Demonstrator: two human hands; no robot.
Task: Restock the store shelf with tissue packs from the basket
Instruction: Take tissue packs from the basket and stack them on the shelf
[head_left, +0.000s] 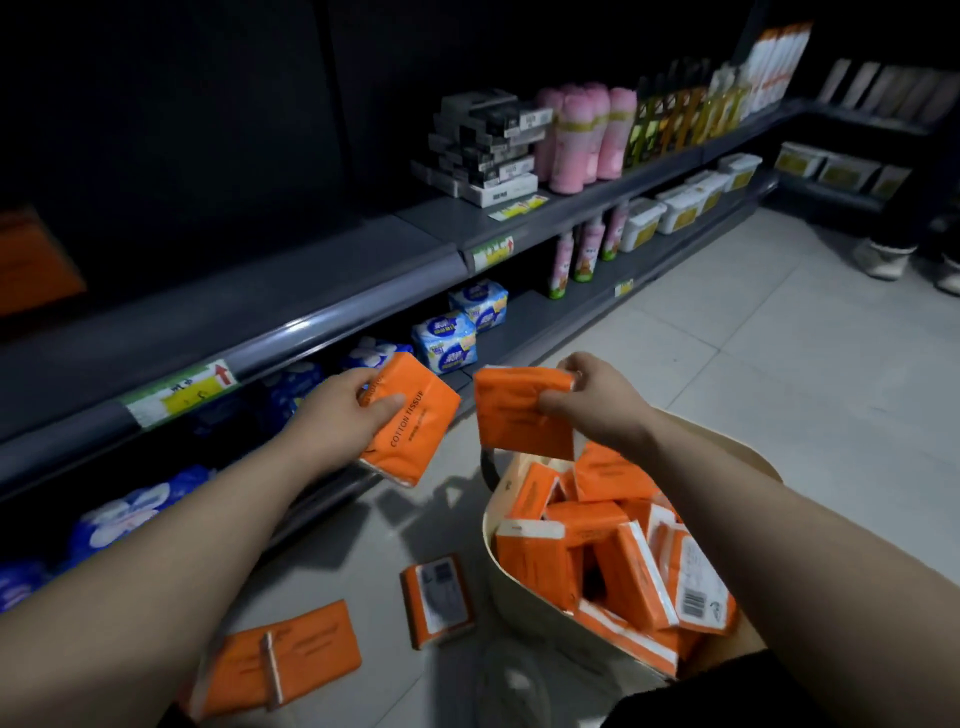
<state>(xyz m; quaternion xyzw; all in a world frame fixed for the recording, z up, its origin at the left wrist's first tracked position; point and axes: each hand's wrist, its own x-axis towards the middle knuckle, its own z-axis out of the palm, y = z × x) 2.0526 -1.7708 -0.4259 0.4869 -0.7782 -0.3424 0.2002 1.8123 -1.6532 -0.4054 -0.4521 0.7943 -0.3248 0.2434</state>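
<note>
My left hand (343, 410) grips an orange tissue pack (415, 431) marked COTTON TISSUE, held in front of the bottom shelf (524, 317). My right hand (587, 400) pinches a second orange tissue pack (514, 415) by its top edge, hanging just above the basket. The cream basket (524, 603) stands on the floor at lower right, filled with several orange packs (613, 561). Two more orange packs lie on the floor to its left, one (439, 600) near the basket and one (291, 654) by my left forearm.
Blue and white packs (452, 338) stand on the bottom shelf. The grey middle shelf (322, 280) carries boxes (483, 150) and pink bottles (582, 135) further right. White tubs (675, 202) line the lower shelf. Another person's shoes (883, 260) stand on the tiled floor at far right.
</note>
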